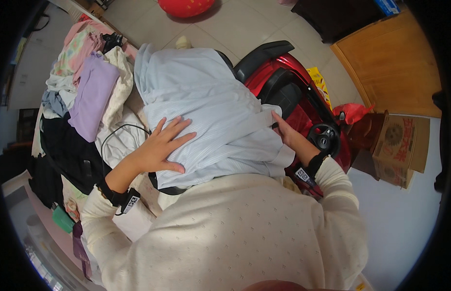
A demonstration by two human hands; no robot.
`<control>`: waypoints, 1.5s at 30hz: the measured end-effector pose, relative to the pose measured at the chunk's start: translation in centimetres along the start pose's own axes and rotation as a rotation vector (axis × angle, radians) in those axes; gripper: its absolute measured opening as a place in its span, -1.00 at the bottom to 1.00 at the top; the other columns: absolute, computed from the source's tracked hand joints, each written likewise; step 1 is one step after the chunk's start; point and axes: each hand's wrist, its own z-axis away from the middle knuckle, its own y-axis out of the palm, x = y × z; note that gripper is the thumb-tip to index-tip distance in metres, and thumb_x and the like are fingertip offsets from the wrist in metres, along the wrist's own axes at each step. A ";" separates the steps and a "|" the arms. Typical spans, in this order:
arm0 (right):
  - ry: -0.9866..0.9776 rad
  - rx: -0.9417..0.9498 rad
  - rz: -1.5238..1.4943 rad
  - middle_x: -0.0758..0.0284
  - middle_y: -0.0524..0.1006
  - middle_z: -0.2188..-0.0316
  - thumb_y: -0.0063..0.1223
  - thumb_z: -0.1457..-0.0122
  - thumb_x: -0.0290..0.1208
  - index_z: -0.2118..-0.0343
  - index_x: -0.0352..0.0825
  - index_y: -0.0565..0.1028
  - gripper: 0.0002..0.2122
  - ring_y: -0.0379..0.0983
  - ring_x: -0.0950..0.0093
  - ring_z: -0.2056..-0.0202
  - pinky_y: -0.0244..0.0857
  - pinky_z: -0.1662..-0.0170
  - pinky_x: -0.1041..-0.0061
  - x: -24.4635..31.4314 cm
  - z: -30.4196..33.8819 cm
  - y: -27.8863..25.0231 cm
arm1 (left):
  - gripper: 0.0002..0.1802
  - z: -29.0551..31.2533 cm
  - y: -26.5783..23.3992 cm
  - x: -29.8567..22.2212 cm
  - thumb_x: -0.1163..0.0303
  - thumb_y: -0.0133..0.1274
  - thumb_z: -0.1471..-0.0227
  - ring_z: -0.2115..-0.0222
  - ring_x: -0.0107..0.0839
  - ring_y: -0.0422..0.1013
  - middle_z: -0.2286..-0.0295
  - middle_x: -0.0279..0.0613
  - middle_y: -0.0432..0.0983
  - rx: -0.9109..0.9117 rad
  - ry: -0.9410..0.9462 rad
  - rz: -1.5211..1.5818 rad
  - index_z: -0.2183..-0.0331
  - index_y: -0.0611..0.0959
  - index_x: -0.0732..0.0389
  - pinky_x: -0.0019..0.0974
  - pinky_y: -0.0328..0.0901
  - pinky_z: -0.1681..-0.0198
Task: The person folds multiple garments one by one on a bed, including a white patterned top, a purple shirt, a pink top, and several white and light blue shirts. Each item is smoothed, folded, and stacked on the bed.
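Fingers (179, 129) spread, a person's left hand (156, 147) lies palm down on a pale blue, finely striped cloth (206, 104) that is draped, creased, just beyond the front of a cream top (235, 228). The right hand (288, 135) meets the cloth's right edge; its fingers are partly hidden by a fold, and from where I stand I cannot tell whether they pinch it. Both wrists carry black straps (111, 194) with small devices (131, 202). To the person's left sits a heap of clothes (72, 58), a lilac garment (93, 94) beside a cream one (118, 80), with black clothing (63, 150) nearer the person. To the right, just beside the cloth, stands a red ride-on toy car (309, 115) with a black steering wheel (324, 139); past it are a red bundle (354, 113) and a cardboard box (394, 148). Ahead, a round red object (185, 7) rests on the tiled floor (245, 24).
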 end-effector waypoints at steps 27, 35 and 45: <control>-1.195 0.244 1.946 0.15 0.21 -0.14 -0.02 0.18 -0.71 -0.01 -0.23 0.33 -0.44 0.07 0.21 -0.20 -0.12 -0.23 0.16 7.0 18.3 10.0 | -0.07 2.8 -3.6 -0.2 0.19 0.32 0.35 -0.17 -0.08 -0.03 -0.16 -0.06 0.01 -0.273 -0.077 0.090 -0.12 0.31 0.03 0.01 -0.09 -0.17; -1.780 0.171 1.854 0.21 0.05 -0.24 -0.14 0.02 -0.62 0.04 -0.06 0.37 -0.56 -0.10 0.21 -0.27 -0.44 -0.21 -0.07 1.7 12.0 4.8 | 0.08 4.3 -0.9 -1.8 0.38 0.29 0.39 -0.24 -0.12 -0.15 -0.24 -0.07 -0.20 0.167 0.037 -0.065 -0.19 0.12 -0.09 0.24 -0.31 -0.21; -0.864 0.469 0.436 0.35 0.41 -0.02 -0.24 -0.26 -0.09 -0.06 -0.33 0.31 -0.55 0.31 0.42 -0.03 0.12 -0.12 0.38 15.8 9.3 12.8 | -0.30 2.6 -3.6 6.2 -0.08 -0.23 -0.17 -0.04 -0.29 0.27 -0.03 -0.15 0.30 -0.704 -0.385 1.693 -0.12 0.22 0.28 -0.24 0.11 -0.14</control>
